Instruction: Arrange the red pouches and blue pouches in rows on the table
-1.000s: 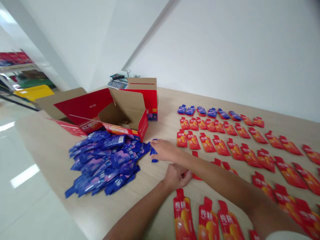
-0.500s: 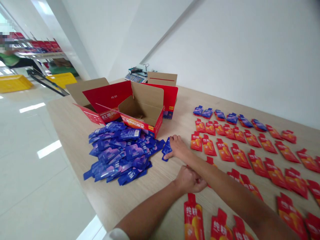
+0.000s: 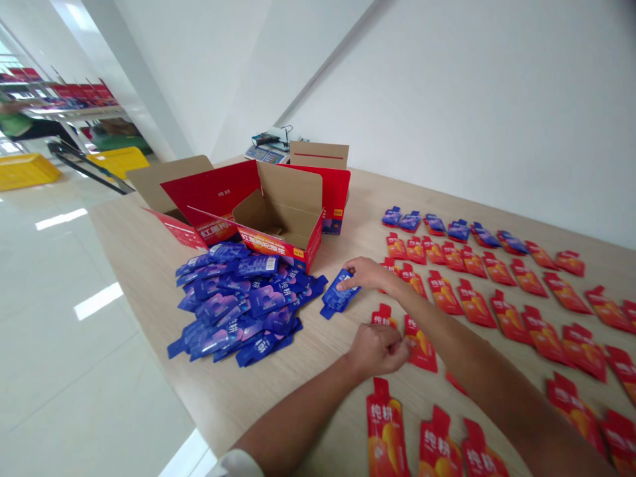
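My right hand pinches a blue pouch by its upper right edge. It is tilted a little above the table, just right of a heap of blue pouches. Closer to me, my left hand is curled into a fist beside two red pouches; whether anything is inside it is hidden. Rows of red pouches cover the right part of the table. In the back row, several blue pouches lie on top of red ones.
Open red cardboard boxes stand behind the blue heap. A scale sits at the table's far end near the white wall. On the floor at left are yellow crates; a person in green sits farther back.
My right hand has raised the blue pouch's edge off the table and shifted slightly right. My left fist stays nearly in place. More of the red pouches beside it shows.
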Available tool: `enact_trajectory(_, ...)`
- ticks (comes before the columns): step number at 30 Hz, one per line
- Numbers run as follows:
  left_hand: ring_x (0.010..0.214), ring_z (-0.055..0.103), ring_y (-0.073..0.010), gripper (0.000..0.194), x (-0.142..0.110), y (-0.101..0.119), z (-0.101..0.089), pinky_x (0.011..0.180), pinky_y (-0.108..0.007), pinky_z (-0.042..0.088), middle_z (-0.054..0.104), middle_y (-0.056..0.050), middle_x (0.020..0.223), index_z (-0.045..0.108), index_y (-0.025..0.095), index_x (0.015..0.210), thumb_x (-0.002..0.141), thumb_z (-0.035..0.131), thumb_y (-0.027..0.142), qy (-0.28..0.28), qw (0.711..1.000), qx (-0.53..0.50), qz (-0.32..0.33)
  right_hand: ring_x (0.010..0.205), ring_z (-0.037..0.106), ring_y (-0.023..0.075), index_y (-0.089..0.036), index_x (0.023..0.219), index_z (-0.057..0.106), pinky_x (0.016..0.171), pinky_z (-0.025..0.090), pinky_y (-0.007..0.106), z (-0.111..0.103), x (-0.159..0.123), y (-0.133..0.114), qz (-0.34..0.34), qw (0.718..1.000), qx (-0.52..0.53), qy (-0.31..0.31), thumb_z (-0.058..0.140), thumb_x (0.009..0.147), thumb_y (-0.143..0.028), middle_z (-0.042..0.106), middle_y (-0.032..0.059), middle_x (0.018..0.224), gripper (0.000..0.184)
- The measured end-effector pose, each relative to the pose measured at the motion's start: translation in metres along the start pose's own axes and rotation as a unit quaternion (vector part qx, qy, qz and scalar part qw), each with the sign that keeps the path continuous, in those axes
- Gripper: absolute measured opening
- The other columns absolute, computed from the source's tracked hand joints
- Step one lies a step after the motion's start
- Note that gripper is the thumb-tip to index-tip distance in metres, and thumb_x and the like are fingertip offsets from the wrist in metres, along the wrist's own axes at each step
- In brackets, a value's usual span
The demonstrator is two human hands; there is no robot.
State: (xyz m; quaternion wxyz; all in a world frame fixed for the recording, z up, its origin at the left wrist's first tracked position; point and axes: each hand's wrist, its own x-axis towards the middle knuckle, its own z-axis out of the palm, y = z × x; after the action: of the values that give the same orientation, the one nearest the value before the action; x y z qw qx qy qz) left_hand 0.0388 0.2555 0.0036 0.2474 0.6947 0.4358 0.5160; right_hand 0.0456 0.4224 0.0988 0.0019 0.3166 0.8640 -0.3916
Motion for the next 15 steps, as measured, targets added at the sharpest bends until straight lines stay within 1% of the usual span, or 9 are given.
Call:
enact_trajectory(2,0.048,0.033,-0.0121,0.035,0.002,0.002,-0.003,0.053,-0.031,0.023,0.036,0.005,0.054,0.036,0.021,0.061,0.087,0.058,0.028,0.01,0.999,-0.03,-0.029,0.073,0.063,0.0167,-0.017,0.087,0.073,0.065,0.044,0.026,-0.016,-0.019,-0.004,-0.022,0.998,0.039,0.044,0.086,0.072,-0.056,0.072,0.0003,0.08,0.043)
enact_trajectory(4,0.049,0.033,-0.0119,0.037,0.003,0.002,-0.006,0.053,-0.031,0.023,0.036,0.005,0.054,0.038,0.021,0.06,0.09,0.057,0.031,0.029,0.995,-0.069,-0.064,0.074,0.064,0.0168,-0.018,0.092,0.073,0.067,0.046,0.026,-0.026,-0.042,-0.008,-0.038,0.99,0.051,0.125,0.084,0.077,-0.053,0.073,0.0011,0.082,0.039)
enact_trajectory(6,0.05,0.038,-0.013,0.039,0.004,-0.003,-0.008,0.053,-0.03,0.025,0.04,0.003,0.054,0.047,0.02,0.061,0.095,0.054,0.038,0.058,0.986,-0.119,-0.105,0.078,0.065,0.0176,-0.019,0.093,0.072,0.072,0.048,0.028,-0.028,-0.068,-0.01,-0.068,0.976,0.017,0.205,0.079,0.085,-0.047,0.073,0.0028,0.086,0.029)
enact_trajectory(7,0.05,0.04,-0.0137,0.04,0.005,-0.006,-0.008,0.052,-0.029,0.027,0.043,0.003,0.054,0.053,0.02,0.065,0.098,0.05,0.043,0.074,0.978,-0.148,-0.126,0.081,0.065,0.0182,-0.02,0.093,0.071,0.075,0.049,0.029,-0.026,-0.081,-0.01,-0.089,0.968,-0.017,0.233,0.076,0.089,-0.042,0.073,0.0038,0.09,0.023)
enact_trajectory(8,0.049,0.04,-0.0141,0.044,0.006,-0.009,-0.009,0.051,-0.028,0.028,0.045,0.002,0.054,0.059,0.019,0.071,0.1,0.045,0.049,0.091,0.968,-0.18,-0.148,0.086,0.066,0.0191,-0.021,0.093,0.071,0.078,0.05,0.03,-0.023,-0.093,-0.01,-0.114,0.961,-0.057,0.246,0.073,0.093,-0.037,0.072,0.005,0.094,0.016)
enact_trajectory(10,0.043,0.039,-0.0145,0.058,0.008,-0.017,-0.008,0.045,-0.028,0.028,0.046,0.002,0.05,0.062,0.017,0.078,0.103,0.033,0.061,0.12,0.944,-0.241,-0.192,0.097,0.065,0.0215,-0.022,0.096,0.071,0.085,0.05,0.033,-0.011,-0.114,-0.006,-0.154,0.949,-0.138,0.239,0.066,0.097,-0.027,0.071,0.0069,0.102,0.007)
enact_trajectory(13,0.039,0.037,-0.0139,0.074,0.014,-0.022,-0.005,0.04,-0.027,0.028,0.048,-0.001,0.049,0.056,0.019,0.072,0.099,0.02,0.077,0.147,0.906,-0.314,-0.241,0.102,0.063,0.0234,-0.023,0.1,0.072,0.09,0.05,0.037,0.01,-0.134,0.004,-0.185,0.933,-0.223,0.213,0.056,0.101,-0.019,0.07,0.0079,0.105,0.016)
enact_trajectory(15,0.043,0.041,-0.0138,0.076,0.018,-0.023,-0.004,0.042,-0.026,0.032,0.05,-0.002,0.053,0.052,0.02,0.069,0.096,0.021,0.084,0.168,0.886,-0.344,-0.26,0.104,0.062,0.0236,-0.024,0.1,0.072,0.092,0.05,0.038,0.023,-0.141,0.012,-0.208,0.923,-0.252,0.206,0.051,0.104,-0.019,0.071,0.0082,0.105,0.023)
